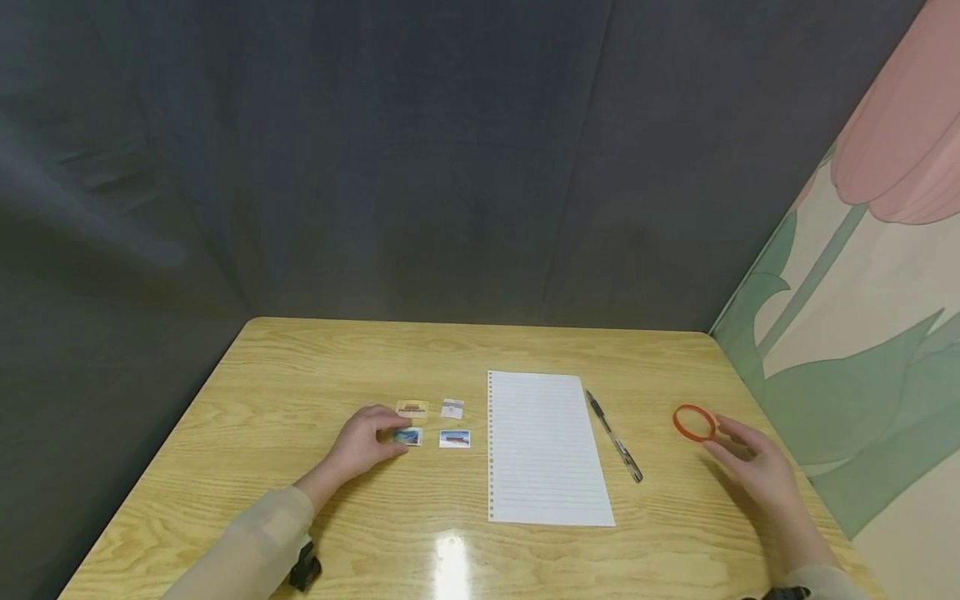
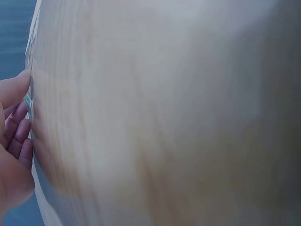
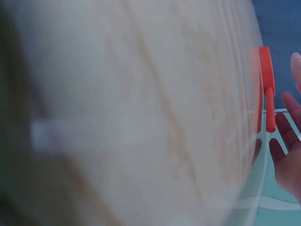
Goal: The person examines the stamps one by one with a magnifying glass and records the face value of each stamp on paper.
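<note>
My left hand (image 1: pixel 367 440) is at the lower left of several small postage stamps, its thumb and forefinger on either side of a blue-green stamp (image 1: pixel 409 437) that looks flat on the table. A yellow stamp (image 1: pixel 412 408) lies just above. To the right are a pale stamp (image 1: pixel 452 408) and a white-bordered stamp (image 1: pixel 454 439). At the right, my right hand (image 1: pixel 761 471) is beside a red magnifying glass (image 1: pixel 694 423), fingers spread. The right wrist view shows the glass's red handle (image 3: pixel 270 110) near the fingertips, with a gap between.
A lined loose-leaf sheet (image 1: pixel 546 450) lies mid-table, holes along its left edge. Beside it, a capped black pen (image 1: pixel 613 435) lies at a slant. Dark cloth (image 1: pixel 420 167) hangs behind the wooden table (image 1: pixel 337 358); a flower-patterned wall covering (image 1: pixel 885 333) borders the right side.
</note>
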`<state>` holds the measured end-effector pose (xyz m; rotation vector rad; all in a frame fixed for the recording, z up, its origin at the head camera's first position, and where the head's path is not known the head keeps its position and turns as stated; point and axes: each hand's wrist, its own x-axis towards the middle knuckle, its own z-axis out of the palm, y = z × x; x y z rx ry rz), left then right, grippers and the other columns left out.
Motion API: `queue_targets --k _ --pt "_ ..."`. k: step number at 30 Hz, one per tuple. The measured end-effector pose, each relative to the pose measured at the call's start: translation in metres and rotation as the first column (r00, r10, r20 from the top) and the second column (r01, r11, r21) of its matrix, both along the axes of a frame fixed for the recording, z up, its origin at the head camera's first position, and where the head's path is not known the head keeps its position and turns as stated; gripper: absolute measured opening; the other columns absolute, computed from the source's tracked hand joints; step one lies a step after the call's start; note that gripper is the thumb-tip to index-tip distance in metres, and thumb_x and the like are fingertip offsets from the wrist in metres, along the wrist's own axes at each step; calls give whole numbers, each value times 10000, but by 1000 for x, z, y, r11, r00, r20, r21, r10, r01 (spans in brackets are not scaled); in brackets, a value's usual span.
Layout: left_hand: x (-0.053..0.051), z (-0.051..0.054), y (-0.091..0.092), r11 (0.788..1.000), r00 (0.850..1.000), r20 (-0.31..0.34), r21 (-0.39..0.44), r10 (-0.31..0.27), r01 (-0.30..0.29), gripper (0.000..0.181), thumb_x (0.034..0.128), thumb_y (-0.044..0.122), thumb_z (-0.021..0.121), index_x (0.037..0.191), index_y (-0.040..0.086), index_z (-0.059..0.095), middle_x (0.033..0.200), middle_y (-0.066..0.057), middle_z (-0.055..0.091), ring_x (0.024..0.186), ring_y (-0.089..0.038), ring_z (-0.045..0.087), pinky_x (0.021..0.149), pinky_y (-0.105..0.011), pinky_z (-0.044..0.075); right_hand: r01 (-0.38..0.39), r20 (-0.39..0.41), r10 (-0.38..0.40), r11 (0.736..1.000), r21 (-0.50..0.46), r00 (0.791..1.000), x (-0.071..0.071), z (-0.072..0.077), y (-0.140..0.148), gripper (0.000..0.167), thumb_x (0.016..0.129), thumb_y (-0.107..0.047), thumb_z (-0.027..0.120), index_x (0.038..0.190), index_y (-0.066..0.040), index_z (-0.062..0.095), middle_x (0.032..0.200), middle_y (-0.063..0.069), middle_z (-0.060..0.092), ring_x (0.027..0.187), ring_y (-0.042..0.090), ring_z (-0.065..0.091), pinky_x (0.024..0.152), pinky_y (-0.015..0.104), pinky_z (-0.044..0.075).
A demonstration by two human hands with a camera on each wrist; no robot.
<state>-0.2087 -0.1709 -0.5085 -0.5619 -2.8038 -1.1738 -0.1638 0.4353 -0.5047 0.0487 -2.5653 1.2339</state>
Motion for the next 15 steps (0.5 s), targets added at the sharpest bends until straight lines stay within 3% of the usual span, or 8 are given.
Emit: queue_targets --k 7,15 --pt "-1 -3 -2 1000 999 -30 -13 -20 20 358 783 125 844 1124 72 749 1105 -39 662 1073 -292 579 948 -477 495 14 39 -13 1000 -13 999 2 -4 9 560 917 -160 728 1372 80 506 1128 -342 491 938 -181 506 715 60 478" --pt "-2 -4 -3 999 999 -30 1 -45 45 291 795 108 831 1077 83 762 1080 -6 656 1052 -272 573 924 -465 505 29 14 -29 1000 9 999 2 -9 14 530 896 -107 741 1315 135 524 1055 -363 514 875 -168 520 706 44 456"
